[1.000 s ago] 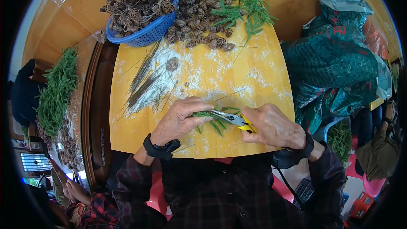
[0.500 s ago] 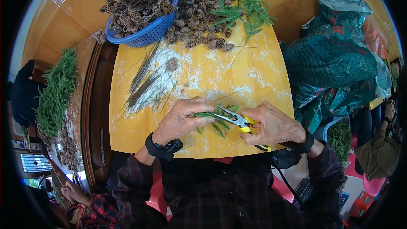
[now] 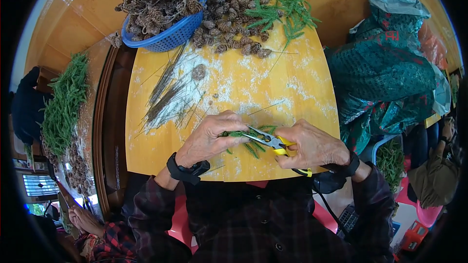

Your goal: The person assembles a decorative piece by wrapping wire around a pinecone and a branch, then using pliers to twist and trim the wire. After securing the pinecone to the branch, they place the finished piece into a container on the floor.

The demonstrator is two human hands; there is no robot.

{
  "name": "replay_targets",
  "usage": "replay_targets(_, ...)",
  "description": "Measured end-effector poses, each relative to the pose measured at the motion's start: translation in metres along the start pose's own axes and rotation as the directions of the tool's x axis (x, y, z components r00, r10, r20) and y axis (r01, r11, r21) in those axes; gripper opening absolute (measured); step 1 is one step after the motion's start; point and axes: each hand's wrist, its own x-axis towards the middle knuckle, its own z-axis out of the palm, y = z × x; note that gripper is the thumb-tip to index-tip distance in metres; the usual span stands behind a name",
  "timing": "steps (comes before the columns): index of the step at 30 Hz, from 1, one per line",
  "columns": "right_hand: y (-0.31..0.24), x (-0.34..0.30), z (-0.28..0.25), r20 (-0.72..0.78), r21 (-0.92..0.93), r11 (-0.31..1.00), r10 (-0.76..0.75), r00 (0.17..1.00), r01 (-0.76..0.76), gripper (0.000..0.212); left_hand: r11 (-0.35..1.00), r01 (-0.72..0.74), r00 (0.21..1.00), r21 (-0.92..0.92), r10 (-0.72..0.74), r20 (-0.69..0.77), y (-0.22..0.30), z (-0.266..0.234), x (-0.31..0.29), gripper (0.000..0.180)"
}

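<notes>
Near the front of the yellow table, my left hand (image 3: 209, 139) pinches a green needle sprig (image 3: 233, 135) between thumb and fingers. My right hand (image 3: 316, 147) is closed round the yellow handles of long-nose pliers (image 3: 273, 141). The jaws of the pliers stand apart, their tips close to my left fingertips at the sprig. More green needles (image 3: 252, 150) spread below and behind the jaws. Whether the tips touch the sprig's stem, I cannot tell.
A blue basket (image 3: 171, 39) heaped with pine cones stands at the table's far left, beside loose cones (image 3: 228, 22) and green sprigs (image 3: 291, 17). Thin wires or stems (image 3: 168, 92) lie left. Dark green sacks (image 3: 385, 73) are on the right. Another person's hands (image 3: 85, 220) show lower left.
The pliers have shifted slightly left toward my left fingertips, and their jaws look a little closer together. My left hand keeps its pinch on the sprig.
</notes>
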Motion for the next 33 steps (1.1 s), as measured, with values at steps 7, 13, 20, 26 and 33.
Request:
replay_targets(7, 0.005, 0.000, 0.000, 0.041, 0.053, 0.998, -0.016, 0.999, 0.014, 0.031, 1.000, 0.025, 0.999, -0.013, -0.025, 0.024, 0.000, -0.001, -0.001, 0.025)
replay_targets(13, 0.007, 0.001, 0.004, 0.040, 0.074, 0.997, 0.002, 0.999, -0.004, 0.031, 0.993, 0.075, 0.997, -0.097, -0.074, 0.005, -0.001, -0.002, 0.003, 0.021)
replay_targets(20, 0.018, 0.004, 0.009, 0.011, 0.037, 0.995, -0.093, 0.996, 0.092, 0.027, 0.999, -0.041, 0.991, 0.035, 0.036, 0.128, -0.006, -0.007, 0.005, 0.016)
replay_targets(26, 0.031, 0.008, 0.001, -0.059, 0.098, 0.995, -0.019, 0.998, 0.025, 0.025, 0.949, 0.257, 0.966, -0.184, -0.256, 0.029, 0.011, -0.005, 0.003, 0.013)
replay_targets(33, 0.036, 0.022, 0.000, -0.374, -0.258, 0.943, 0.102, 0.922, -0.209, 0.030, 0.865, 0.370, 0.914, -0.340, -0.403, -0.031, 0.021, -0.004, 0.003, 0.017)
